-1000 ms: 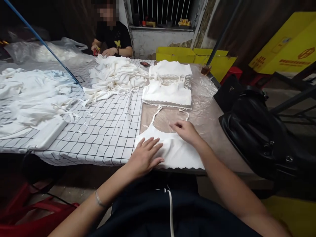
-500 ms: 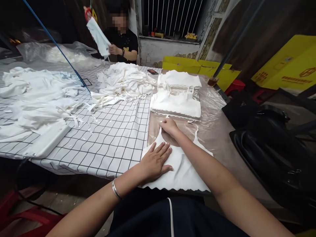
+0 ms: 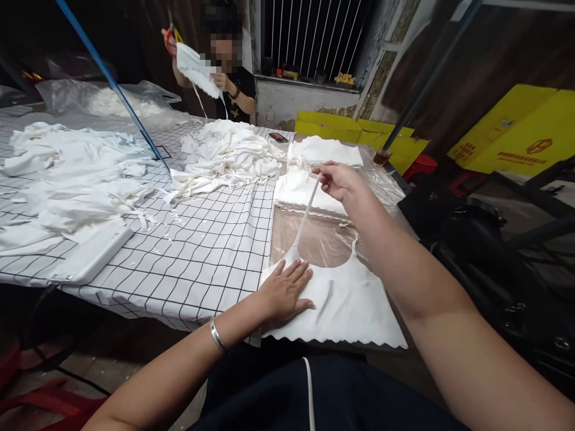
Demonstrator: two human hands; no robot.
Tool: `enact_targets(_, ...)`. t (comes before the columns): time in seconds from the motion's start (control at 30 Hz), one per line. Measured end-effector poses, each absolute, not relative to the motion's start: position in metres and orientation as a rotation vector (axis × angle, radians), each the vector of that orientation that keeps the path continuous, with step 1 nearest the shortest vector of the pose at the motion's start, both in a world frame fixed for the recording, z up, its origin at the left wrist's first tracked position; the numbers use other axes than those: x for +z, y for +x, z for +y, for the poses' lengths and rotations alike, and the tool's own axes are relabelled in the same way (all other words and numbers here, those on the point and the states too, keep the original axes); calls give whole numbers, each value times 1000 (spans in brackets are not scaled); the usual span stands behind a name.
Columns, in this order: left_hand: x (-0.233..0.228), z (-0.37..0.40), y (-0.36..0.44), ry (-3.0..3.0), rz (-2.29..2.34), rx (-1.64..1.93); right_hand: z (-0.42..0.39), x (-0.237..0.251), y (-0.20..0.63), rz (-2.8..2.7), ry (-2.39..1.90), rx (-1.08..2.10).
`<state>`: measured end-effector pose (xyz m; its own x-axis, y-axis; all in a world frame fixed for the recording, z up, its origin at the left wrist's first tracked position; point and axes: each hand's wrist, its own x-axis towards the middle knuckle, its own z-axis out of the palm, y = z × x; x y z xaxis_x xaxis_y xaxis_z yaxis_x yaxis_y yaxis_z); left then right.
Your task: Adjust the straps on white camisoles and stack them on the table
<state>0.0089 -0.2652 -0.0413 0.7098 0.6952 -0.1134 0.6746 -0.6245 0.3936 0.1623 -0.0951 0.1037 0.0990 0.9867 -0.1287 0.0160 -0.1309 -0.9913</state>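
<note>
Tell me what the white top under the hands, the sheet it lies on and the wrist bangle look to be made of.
White top: soft matte knit fabric, probably; it lies limp, its strap pulled taut by the right hand. Sheet: thin clear plastic film, glossy and wrinkled. Bangle on the left hand's wrist: polished silvery metal, apparently.

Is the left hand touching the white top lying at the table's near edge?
Touching. The head view shows the left hand lying flat, palm down, on the white top, with no gap beneath the fingers.
</note>
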Motion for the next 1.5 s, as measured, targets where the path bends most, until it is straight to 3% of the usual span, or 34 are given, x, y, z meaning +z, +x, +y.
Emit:
enact_targets(0.1, -20, -267, 10, 2132, 1011, 349, -163, 101, 169, -1327, -1140, 1035)
enact_targets(0.2, 3, -273, 11, 1305, 796, 646, -249, 77, 181, -1773, -936, 815)
enact_targets(0.3, 15, -276, 12, 643, 571, 726, -312, 47, 197, -2160, -855, 657)
enact_targets(0.4, 22, -278, 15, 390, 519, 789, -329, 20, 207, -1830, -1035, 768)
enact_targets(0.53, 35, -279, 20, 350, 505, 810, -313, 1, 202, -1264, -1093, 1216)
enact_targets(0.67, 42, -275, 23, 337, 544, 821, -305, 3, 188, -1216, -899, 1735)
enact_targets(0.8, 37, -266, 22, 335, 574, 817, -307, 3, 187, -1207, -889, 1977)
enact_targets(1.3, 19, -228, 24, 389, 652, 909, -298, 5, 200, -1229, -1129, 2185)
enact_targets(1.5, 8, -231, 3, 1040, 1163, 733, -277, 3, 210, -1141, -1233, 1808)
